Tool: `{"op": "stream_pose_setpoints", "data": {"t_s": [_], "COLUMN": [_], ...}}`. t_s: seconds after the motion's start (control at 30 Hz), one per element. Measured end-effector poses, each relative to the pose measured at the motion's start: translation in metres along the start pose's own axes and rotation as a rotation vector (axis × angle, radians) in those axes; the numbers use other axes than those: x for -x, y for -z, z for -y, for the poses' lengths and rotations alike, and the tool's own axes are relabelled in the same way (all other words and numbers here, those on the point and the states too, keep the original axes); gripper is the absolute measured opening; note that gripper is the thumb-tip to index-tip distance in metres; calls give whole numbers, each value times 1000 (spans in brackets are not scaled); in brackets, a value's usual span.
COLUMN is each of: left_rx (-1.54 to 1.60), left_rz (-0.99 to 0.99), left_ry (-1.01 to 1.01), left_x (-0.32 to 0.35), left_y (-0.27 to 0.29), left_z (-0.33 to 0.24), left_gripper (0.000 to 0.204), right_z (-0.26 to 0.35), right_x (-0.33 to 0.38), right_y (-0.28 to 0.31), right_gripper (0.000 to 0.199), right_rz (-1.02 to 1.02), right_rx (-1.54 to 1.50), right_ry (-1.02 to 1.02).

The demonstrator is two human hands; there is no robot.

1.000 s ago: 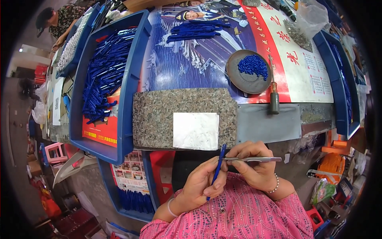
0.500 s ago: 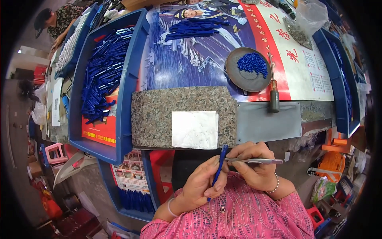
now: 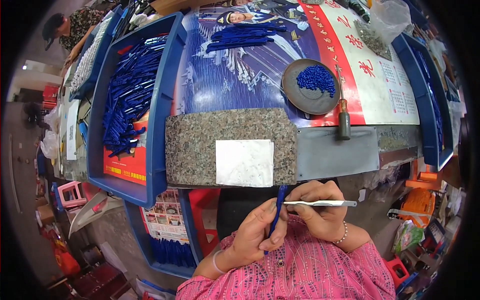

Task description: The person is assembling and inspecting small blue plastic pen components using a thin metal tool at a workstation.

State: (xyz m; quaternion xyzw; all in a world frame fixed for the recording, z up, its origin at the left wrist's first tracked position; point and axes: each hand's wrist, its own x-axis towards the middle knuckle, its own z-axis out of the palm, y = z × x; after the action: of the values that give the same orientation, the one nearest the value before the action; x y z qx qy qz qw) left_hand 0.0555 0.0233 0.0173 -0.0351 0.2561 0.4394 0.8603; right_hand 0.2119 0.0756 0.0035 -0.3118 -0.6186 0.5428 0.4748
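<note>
In front of my chest, my left hand is closed round a slim dark-blue plastic stick that stands almost upright, its lower end showing under the fingers. My right hand pinches metal tweezers, held level. Their tip meets the side of the blue stick near its upper part; whether it grips anything small there is hidden. Just beyond both hands, a white paper pad lies on a speckled stone slab. Farther off, a round dish holds a heap of tiny blue parts.
A blue tray of blue sticks stands at left, another tray below it. More blue sticks lie at the back. A screwdriver rests beside the dish, near a grey plate. A person is at far left.
The tweezers have rolled slightly in my right fingers and now show a brighter, flatter face. The blue stick has turned a little in my left hand. Both hands stay in place.
</note>
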Motion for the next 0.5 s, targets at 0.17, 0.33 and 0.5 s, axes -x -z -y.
{"op": "stream_pose_setpoints", "data": {"t_s": [0.17, 0.33, 0.5], "left_rx": [-7, -491, -535], "left_rz": [-1, -123, -145], "left_ry": [-25, -232, -251], "left_x": [0, 4, 4], "left_y": [-6, -8, -11], "left_z": [-3, -1, 0], "left_gripper": [22, 22, 21], "right_z": [0, 17, 27], "right_x": [1, -10, -36], "right_y": [2, 24, 93], "right_gripper": [19, 13, 23], "right_rz": [-43, -325, -594], "right_rx": [-94, 12, 488], "right_ry": [-50, -38, -220]}}
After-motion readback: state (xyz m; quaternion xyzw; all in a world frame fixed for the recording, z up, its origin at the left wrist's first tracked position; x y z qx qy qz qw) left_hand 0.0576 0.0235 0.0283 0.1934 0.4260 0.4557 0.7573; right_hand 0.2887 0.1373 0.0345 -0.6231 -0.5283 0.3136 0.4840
